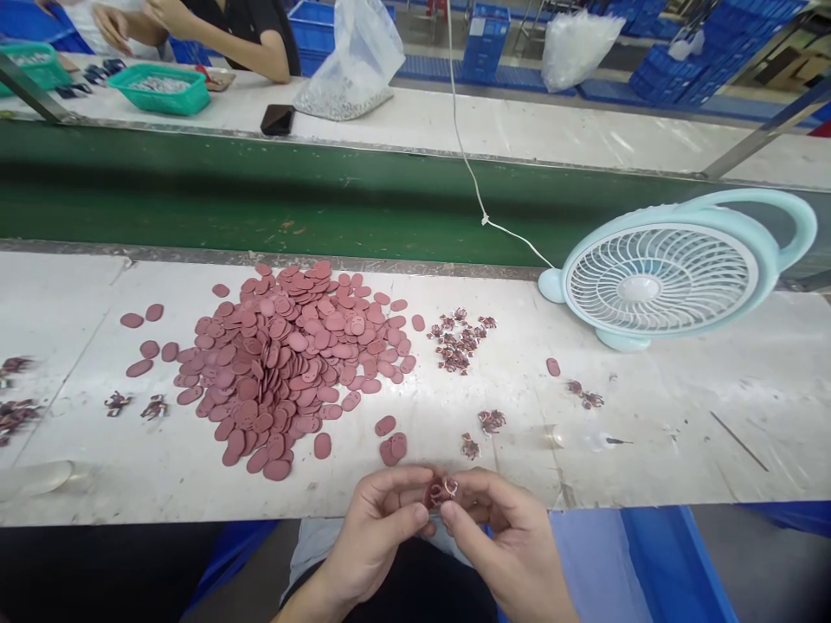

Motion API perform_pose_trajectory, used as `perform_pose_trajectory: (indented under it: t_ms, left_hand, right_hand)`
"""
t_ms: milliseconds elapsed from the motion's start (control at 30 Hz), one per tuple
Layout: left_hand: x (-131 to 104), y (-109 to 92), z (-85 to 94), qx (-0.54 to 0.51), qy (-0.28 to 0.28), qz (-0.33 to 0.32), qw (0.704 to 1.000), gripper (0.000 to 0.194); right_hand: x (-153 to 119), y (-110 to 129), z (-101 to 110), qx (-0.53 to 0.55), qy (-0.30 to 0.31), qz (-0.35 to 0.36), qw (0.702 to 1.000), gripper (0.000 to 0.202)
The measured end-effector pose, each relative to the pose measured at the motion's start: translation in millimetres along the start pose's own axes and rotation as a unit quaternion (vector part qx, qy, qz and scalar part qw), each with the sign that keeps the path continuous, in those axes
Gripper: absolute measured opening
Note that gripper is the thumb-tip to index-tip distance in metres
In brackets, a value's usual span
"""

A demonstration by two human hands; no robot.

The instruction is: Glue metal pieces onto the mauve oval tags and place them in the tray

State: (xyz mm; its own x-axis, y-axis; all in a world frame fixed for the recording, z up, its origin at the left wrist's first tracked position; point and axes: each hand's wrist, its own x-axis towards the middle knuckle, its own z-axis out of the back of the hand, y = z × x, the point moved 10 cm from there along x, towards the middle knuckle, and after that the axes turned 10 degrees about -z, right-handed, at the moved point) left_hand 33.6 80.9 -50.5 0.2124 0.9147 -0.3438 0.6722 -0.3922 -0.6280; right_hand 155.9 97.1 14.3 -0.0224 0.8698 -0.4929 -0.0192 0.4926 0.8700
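Observation:
Near the table's front edge, my left hand [383, 528] pinches a dark red oval piece [431, 494]. Close beside it, my right hand [497, 528] has its thumb and fingers on a small brown part with shiny metal [449, 489], which touches or overlaps the oval piece. A large heap of flat reddish oval pieces [292, 346] lies beyond my hands to the left. Small brown-and-metal parts [456, 342] form a cluster to the right of the heap, and two more [492, 421] lie nearer my right hand.
A light blue fan [662, 277] stands at the right, its white cable [471, 173] running upward. A green strip [260, 208] separates the tables. Across it are a green basket [162, 91], a clear bag [351, 69] and a person's arm [227, 43]. A clear bottle [39, 478] lies left.

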Motion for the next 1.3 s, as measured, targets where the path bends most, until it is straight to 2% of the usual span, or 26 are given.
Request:
perform_pose_trajectory:
  t_ms: [133, 233, 300, 567, 867, 900, 1000, 1067, 1100, 1133, 1200, 1233, 1300]
  left_hand:
    - [3.0, -0.3, -5.1, -0.007, 0.015, -0.005, 1.0, 0.025]
    - [4.4, -0.1, -7.3, -0.003, 0.017, -0.002, 1.0, 0.017]
    - [4.7, 0.3, -6.9, 0.014, 0.012, -0.002, 1.0, 0.009]
    - [2.7, -1.3, -5.5, 0.043, -0.01, -0.043, 0.998, 0.007]
    - [2.1, 6.5, -4.0, 0.08, 0.005, -0.063, 0.995, 0.004]
    - [1.9, 6.3, -5.8, 0.087, 0.018, -0.068, 0.994, 0.002]
    - [3.0, -5.2, -7.4, 0.174, 0.066, -0.093, 0.978, 0.021]
    - [7.7, -27.6, -0.8, 0.314, 0.079, -0.14, 0.936, 0.023]
    - [11.1, -43.5, 3.6, 0.404, 0.073, -0.176, 0.895, 0.02]
    - [14.3, -61.2, 5.6, 0.498, 0.068, -0.223, 0.835, 0.019]
    - [23.8, -82.8, 8.2, 0.648, 0.068, -0.27, 0.709, 0.023]
    - [29.7, -87.0, 8.9, 0.695, 0.078, -0.276, 0.659, 0.024]
    - [42.0, -89.0, 13.7, 0.752, 0.085, -0.262, 0.598, 0.024]
  right_hand:
    - [3.0, -3.5, 2.0, -0.021, 0.014, -0.024, 0.999, 0.016]
    - [4.9, -5.2, 2.5, -0.024, 0.023, -0.038, 0.999, 0.015]
    - [6.2, -7.0, -0.3, -0.01, 0.043, -0.049, 0.998, 0.014]
    - [8.3, -15.4, -6.1, 0.068, 0.096, -0.075, 0.99, 0.014]
    - [11.3, -22.9, -0.4, 0.116, 0.067, -0.059, 0.989, 0.012]
    - [10.7, -26.8, 4.2, 0.119, 0.054, -0.056, 0.99, 0.013]
    - [4.6, -45.1, 34.4, 0.148, -0.003, -0.04, 0.988, 0.016]
    - [-5.3, -61.4, 73.3, 0.184, -0.067, -0.017, 0.981, 0.016]
    - [-13.1, -70.3, 99.0, 0.196, -0.113, 0.0, 0.974, 0.016]
    - [-23.2, -79.7, 128.0, 0.2, -0.166, 0.019, 0.965, 0.016]
    - [-50.4, -99.4, 190.4, 0.173, -0.294, 0.058, 0.938, 0.019]
    - [-65.1, -109.9, 219.5, 0.147, -0.354, 0.071, 0.921, 0.021]
    - [-89.7, -133.8, 268.6, 0.093, -0.448, 0.079, 0.886, 0.026]
